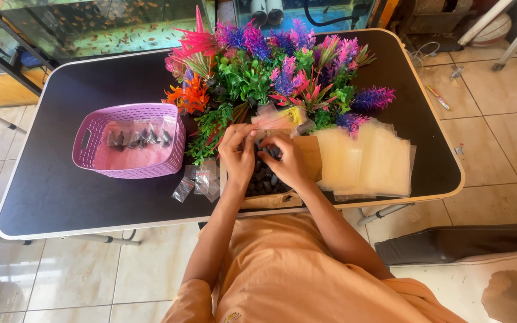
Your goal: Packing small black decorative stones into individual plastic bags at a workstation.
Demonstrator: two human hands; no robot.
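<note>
My left hand (237, 152) and my right hand (285, 160) meet over an open cardboard box (273, 200) of small black pieces (261, 179) at the table's near edge. The fingertips of both hands pinch something small and dark between them; what it is cannot be made out. A heap of colourful artificial plants (270, 72) lies just beyond my hands. A few small clear bags (198, 182) lie left of the box. A stack of clear plastic bags (366, 158) lies to the right.
A purple plastic basket (94, 128) holding several small filled bags stands at the left of the black table (61, 191). Fish tanks (91, 24) stand behind the table. Tiled floor surrounds it, with a dark cushion (462, 242) at the lower right.
</note>
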